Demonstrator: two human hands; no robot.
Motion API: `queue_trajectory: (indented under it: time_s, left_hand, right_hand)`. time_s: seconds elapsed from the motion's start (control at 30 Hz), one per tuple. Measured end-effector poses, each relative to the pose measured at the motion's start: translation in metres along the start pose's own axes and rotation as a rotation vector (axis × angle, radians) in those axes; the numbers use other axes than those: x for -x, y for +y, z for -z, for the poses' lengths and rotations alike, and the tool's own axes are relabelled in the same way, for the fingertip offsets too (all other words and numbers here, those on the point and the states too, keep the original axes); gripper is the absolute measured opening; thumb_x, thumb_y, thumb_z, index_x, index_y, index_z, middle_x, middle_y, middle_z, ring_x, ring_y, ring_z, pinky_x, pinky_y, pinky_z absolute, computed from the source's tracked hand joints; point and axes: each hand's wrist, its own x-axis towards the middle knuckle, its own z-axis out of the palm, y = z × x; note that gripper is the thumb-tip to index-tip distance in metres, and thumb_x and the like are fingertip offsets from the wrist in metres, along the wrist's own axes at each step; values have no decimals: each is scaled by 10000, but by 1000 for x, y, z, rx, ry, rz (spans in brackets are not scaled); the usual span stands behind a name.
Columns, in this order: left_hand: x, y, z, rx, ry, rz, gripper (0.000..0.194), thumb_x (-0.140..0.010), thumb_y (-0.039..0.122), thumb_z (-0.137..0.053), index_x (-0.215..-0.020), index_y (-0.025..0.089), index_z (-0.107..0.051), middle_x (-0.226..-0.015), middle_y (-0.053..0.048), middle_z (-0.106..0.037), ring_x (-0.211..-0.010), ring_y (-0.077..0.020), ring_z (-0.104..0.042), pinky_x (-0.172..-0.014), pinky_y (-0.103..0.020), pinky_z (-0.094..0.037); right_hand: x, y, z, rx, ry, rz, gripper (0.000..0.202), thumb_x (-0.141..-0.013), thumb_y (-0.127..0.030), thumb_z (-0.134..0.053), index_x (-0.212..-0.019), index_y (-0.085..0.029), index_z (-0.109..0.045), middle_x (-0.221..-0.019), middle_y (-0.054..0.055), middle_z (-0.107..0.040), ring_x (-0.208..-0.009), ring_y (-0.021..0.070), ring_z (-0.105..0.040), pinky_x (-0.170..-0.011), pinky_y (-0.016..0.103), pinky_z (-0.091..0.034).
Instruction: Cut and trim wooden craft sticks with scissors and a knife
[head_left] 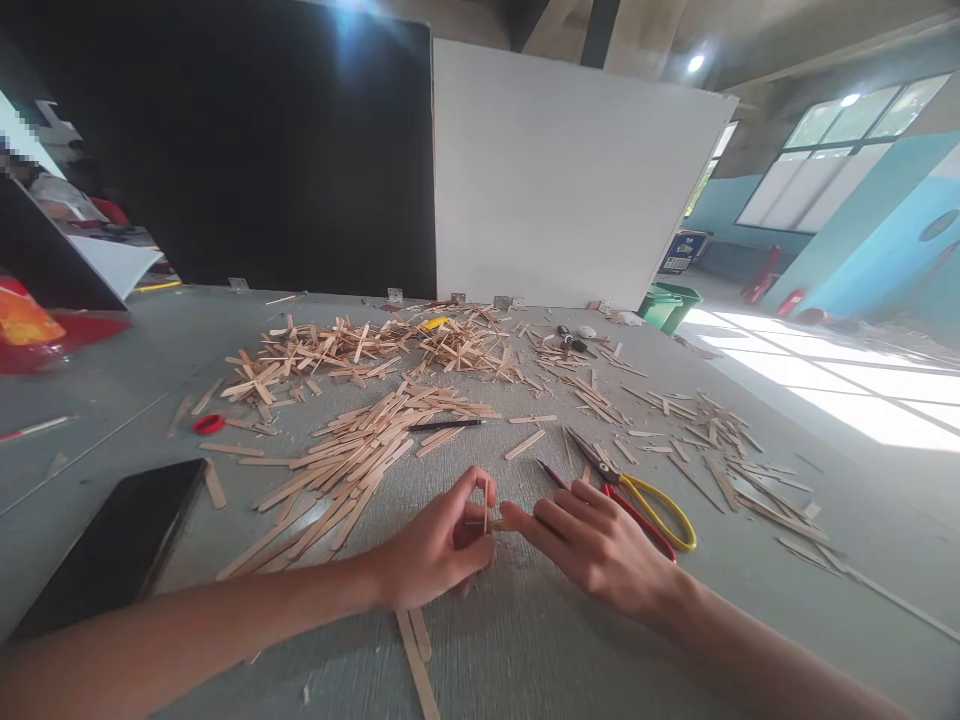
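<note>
My left hand (450,540) is closed, its thumb and fingers pinching a small upright wooden stick (486,505) near the middle of the table. Close on its right, my right hand (592,540) has its fingers curled, with the index finger and thumb at a short wooden piece (496,524) beside the upright stick. Pliers with one red and one yellow handle (660,510) lie just beyond my right hand, next to a dark red pen (551,473). Two flat sticks (414,655) lie below my left hand. A fan of loose sticks (360,450) spreads beyond it.
A black phone (112,540) lies at the left, and a red tape ring (208,424) beyond it. Heaps of crossed sticks (322,350) stretch across the back, before a black and white partition (570,170). Broken sticks (772,490) are scattered at the right.
</note>
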Motion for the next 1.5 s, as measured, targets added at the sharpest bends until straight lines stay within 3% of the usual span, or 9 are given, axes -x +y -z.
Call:
queue_trajectory:
  time_s: [0.23, 0.5, 0.83, 1.07, 1.33, 1.5]
  left_hand:
    - [1, 3, -1, -12, 19, 16, 298, -1047, 475, -550, -1049, 285, -320, -751, 78, -573, -460, -81, -560, -367, -131, -355]
    - [0, 0, 0, 25, 23, 9, 375, -1025, 555, -573, -1059, 290, -310, -751, 79, -577, -457, -85, -573, -389, -151, -446]
    - [1, -4, 3, 110, 8, 14, 356, -1036, 518, -587, -1076, 291, -315, -806, 65, -585, -539, -112, -645, -493, -222, -570]
    - [-3, -7, 3, 133, 44, 43, 393, -1008, 539, -622, -1170, 291, -364, -770, 75, -593, -479, -111, -632, -421, -191, -519]
    - [-9, -6, 11, 223, 1, 140, 535, -945, 429, -712, -1343, 196, -441, -717, 36, -670, -418, -102, -589, -383, -176, -411]
    - [-12, -4, 15, 270, -54, 188, 477, -911, 401, -729, -1254, 178, -482, -716, 16, -707, -433, -99, -593, -406, -179, -410]
  right_hand:
    - [0, 8, 3, 42, 26, 21, 276, -1093, -110, -473, -1313, -65, -633, -733, -2, -590, -632, 176, -469, -622, 360, -351]
    - [-2, 14, 10, 29, 22, 38, 288, -1101, -125, -423, -1285, -82, -641, -719, 2, -590, -605, 179, -484, -581, 352, -354]
    - [5, 20, 6, 27, -26, 23, 290, -1108, -134, -455, -1353, -97, -605, -735, -5, -605, -622, 166, -508, -604, 347, -381]
    - [12, 16, -5, 67, -10, 35, 320, -1064, -72, -461, -1355, -12, -581, -761, 29, -626, -627, 189, -567, -557, 352, -431]
    - [21, 0, -21, 150, -36, 46, 369, -1046, -29, -355, -1321, 65, -583, -721, 56, -635, -586, 205, -600, -513, 361, -484]
    - [20, -8, -25, 210, -88, 52, 383, -1003, 13, -332, -1292, 82, -574, -760, 93, -675, -598, 227, -635, -507, 378, -486]
